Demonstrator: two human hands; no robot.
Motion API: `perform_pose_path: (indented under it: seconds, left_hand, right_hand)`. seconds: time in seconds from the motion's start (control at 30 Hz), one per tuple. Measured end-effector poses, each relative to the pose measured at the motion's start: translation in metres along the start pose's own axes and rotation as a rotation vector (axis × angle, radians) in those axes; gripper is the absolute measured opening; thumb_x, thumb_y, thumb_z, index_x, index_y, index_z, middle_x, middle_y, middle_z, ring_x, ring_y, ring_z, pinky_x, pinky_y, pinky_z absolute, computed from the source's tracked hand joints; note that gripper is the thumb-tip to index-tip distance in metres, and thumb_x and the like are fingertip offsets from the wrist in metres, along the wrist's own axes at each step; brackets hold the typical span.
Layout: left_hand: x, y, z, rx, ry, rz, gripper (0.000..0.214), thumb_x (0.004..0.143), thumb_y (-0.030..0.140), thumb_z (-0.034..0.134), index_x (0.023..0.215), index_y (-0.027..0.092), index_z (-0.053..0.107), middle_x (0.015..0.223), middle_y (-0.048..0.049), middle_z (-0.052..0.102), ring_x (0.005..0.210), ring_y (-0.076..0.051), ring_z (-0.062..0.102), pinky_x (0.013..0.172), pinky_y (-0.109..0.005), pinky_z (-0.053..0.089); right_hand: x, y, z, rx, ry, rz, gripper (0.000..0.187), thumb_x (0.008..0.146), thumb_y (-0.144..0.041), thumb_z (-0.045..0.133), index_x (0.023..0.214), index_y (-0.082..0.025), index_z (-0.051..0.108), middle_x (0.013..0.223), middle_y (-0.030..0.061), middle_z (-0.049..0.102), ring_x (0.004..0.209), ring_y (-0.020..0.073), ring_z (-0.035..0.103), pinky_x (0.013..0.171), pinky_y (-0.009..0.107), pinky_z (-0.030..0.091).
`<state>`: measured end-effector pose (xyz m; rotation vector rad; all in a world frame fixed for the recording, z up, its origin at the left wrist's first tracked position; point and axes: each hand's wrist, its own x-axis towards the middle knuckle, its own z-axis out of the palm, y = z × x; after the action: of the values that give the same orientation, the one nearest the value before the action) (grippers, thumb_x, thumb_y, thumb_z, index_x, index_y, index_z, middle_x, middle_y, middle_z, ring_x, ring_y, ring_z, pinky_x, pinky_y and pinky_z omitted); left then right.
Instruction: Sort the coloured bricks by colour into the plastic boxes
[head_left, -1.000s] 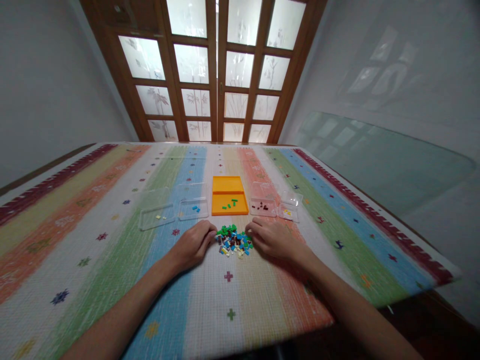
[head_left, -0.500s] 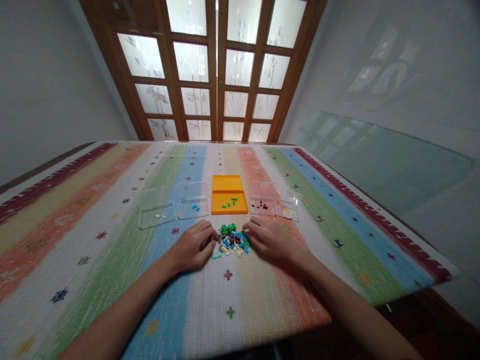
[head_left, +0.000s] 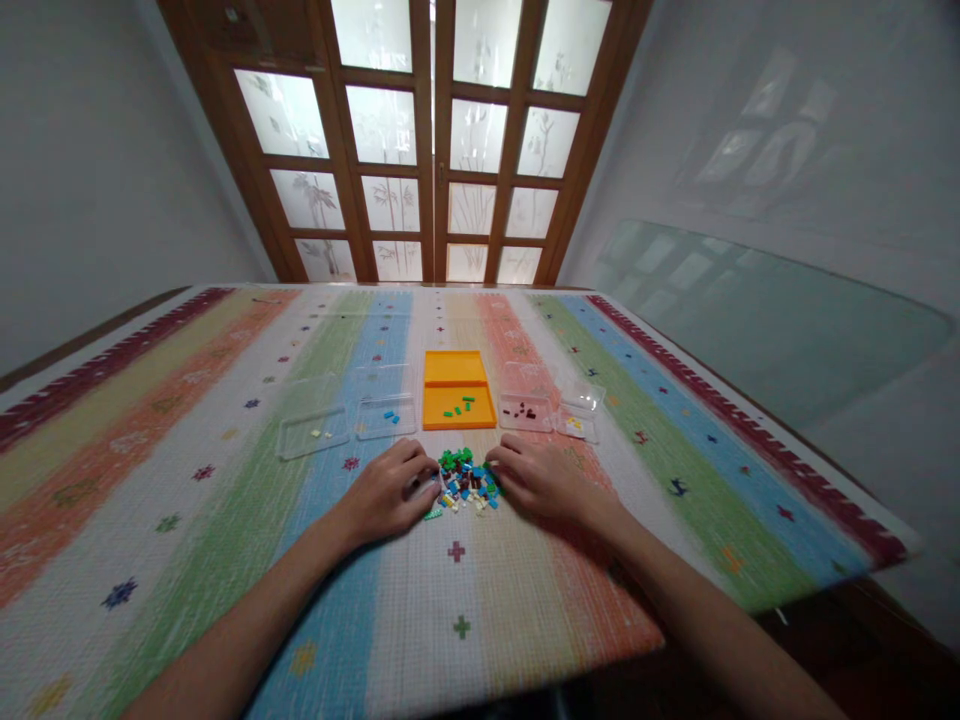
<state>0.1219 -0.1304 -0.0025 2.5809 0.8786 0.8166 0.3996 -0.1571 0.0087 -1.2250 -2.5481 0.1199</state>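
A small pile of tiny coloured bricks [head_left: 466, 482] lies on the striped tablecloth [head_left: 480, 590] between my hands. My left hand [head_left: 386, 492] rests at the pile's left edge, its fingers curled and the fingertips pinched together against the bricks; what they grip is too small to see. One green brick [head_left: 433, 514] lies apart from the pile, just below those fingertips. My right hand [head_left: 538, 478] lies on the cloth at the pile's right edge with its fingers stretched toward the bricks.
Behind the pile stand an open orange box [head_left: 458, 402] with green bricks and several open clear boxes: one with pale bits [head_left: 313, 433], one with blue [head_left: 386, 416], one with dark [head_left: 526, 411], one with yellow [head_left: 579, 423]. The table's near edge [head_left: 525, 690] is close.
My left hand slid slightly toward me and curled at the pile's edge. One green brick came out of the pile to its front left. The right hand barely moved.
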Motion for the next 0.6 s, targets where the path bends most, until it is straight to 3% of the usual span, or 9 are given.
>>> perform_pose_path:
  seconds: [0.33, 0.47, 0.6]
  left_hand:
    - [0.0, 0.0, -0.007, -0.071, -0.001, -0.033, 0.012, 0.09, 0.025, 0.058, 0.099, 0.019, 0.064, 0.096, -0.0067, 0.064, 0.09, -0.021, 0.06, 0.082, -0.035, 0.051]
    - [-0.002, 0.003, -0.019, -0.115, -0.065, -0.003, 0.007, 0.081, 0.023, 0.06, 0.087, 0.019, 0.06, 0.088, -0.0042, 0.06, 0.085, -0.02, 0.058, 0.078, -0.034, 0.049]
    - [-0.001, 0.008, -0.018, -0.125, -0.107, 0.018, 0.007, 0.079, 0.021, 0.061, 0.086, 0.019, 0.061, 0.085, -0.0031, 0.058, 0.081, -0.02, 0.056, 0.074, -0.033, 0.048]
  right_hand:
    - [0.0, -0.002, -0.002, -0.013, -0.004, 0.001, 0.017, 0.1, -0.019, 0.045, 0.098, -0.019, 0.062, 0.094, 0.0068, 0.063, 0.074, 0.0157, 0.052, 0.064, 0.028, 0.031]
    - [-0.001, -0.002, -0.003, -0.014, -0.007, 0.007, 0.015, 0.099, -0.019, 0.047, 0.099, -0.019, 0.062, 0.093, 0.007, 0.063, 0.073, 0.0158, 0.052, 0.063, 0.029, 0.03]
    - [0.0, -0.003, -0.004, -0.01, -0.02, 0.01, 0.016, 0.1, -0.02, 0.047, 0.099, -0.018, 0.063, 0.094, 0.0074, 0.063, 0.074, 0.0159, 0.053, 0.064, 0.03, 0.031]
